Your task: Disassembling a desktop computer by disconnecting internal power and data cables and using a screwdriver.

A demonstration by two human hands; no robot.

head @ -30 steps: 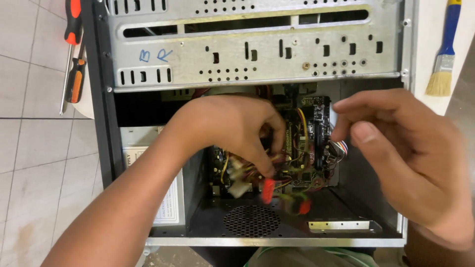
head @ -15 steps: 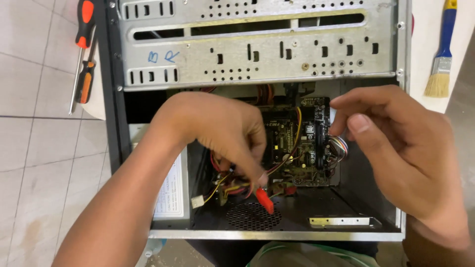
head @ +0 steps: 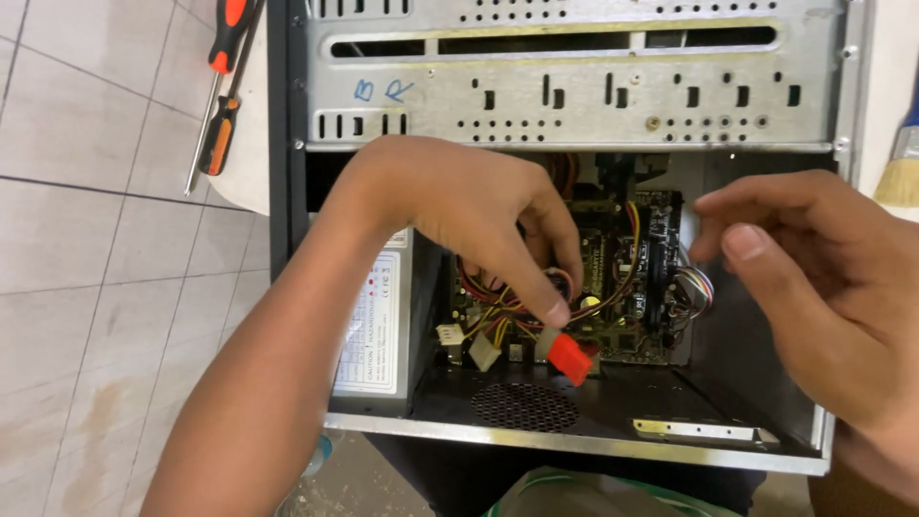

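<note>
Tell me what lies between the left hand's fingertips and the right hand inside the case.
In the head view, the green circuit board with yellow and red wires lies between the left hand and the right hand.

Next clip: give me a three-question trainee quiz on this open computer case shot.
1. True or false: the left hand reaches inside the computer case.
2. What colour is the connector below the left fingertips?
3. Where do the screwdrivers lie: A, left of the case, or B, inside it?

Key: 1 true. 2 red. 3 A.
</note>
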